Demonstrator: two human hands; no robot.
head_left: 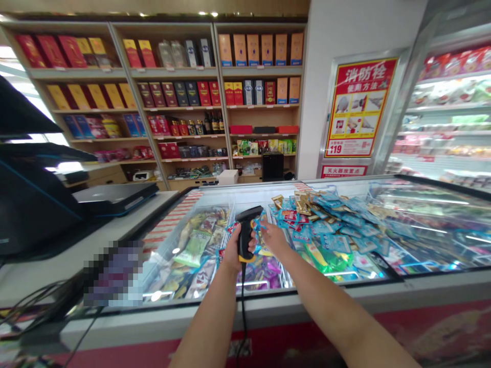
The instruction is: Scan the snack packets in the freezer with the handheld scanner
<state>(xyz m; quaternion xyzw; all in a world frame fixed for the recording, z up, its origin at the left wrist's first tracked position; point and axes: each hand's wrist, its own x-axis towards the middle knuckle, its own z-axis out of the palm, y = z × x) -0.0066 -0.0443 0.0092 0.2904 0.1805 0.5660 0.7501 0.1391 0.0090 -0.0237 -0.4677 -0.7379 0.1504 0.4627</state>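
Observation:
My left hand (233,251) is closed round the grip of a black barcode scanner (246,229) with a yellow base and a cable hanging down. My right hand (271,238) holds a small blue snack packet (261,227) right beside the scanner's head. Both hands hover over the glass lid of a chest freezer (383,294). A heap of blue and gold snack packets (326,225) lies on the glass just right of my right hand.
A checkout counter (49,266) at left carries a black till screen (26,204) and cables. Wooden shelves (164,102) of boxed goods line the back wall. A red fire-hydrant poster (358,107) and an open chiller (448,112) stand at right.

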